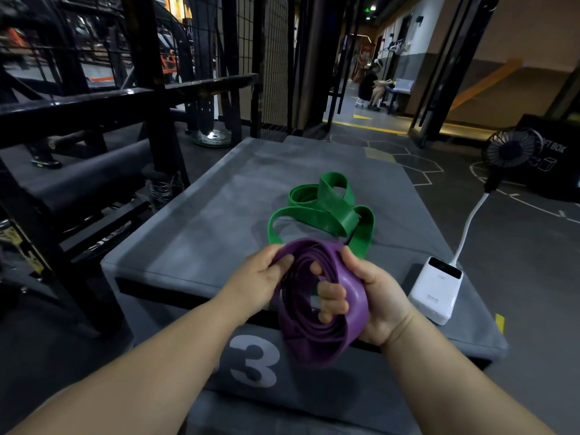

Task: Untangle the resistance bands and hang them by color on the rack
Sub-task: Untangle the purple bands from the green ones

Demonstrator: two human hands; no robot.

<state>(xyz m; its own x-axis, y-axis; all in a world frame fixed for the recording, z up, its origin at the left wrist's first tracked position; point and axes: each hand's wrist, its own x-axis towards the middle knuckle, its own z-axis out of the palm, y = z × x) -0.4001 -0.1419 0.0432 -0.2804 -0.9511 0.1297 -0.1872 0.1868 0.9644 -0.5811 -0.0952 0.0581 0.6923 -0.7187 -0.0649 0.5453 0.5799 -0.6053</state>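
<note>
A purple resistance band point(323, 328), coiled in several loops, hangs between both hands above the front edge of a grey padded box point(201, 221). My left hand point(257, 277) pinches the coil's upper left edge. My right hand point(361, 293) grips its right side, fingers curled through the middle. A green resistance band point(323, 211) lies twisted in loops on the box top just beyond the hands; one end reaches down behind the purple coil. A black metal rack point(94, 102) stands to the left.
A white power bank point(436, 290) sits at the box's right edge, cabled to a small black fan point(511, 149). The box front bears a "3". A weight plate lies on the floor behind. A seated person is far off in the corridor.
</note>
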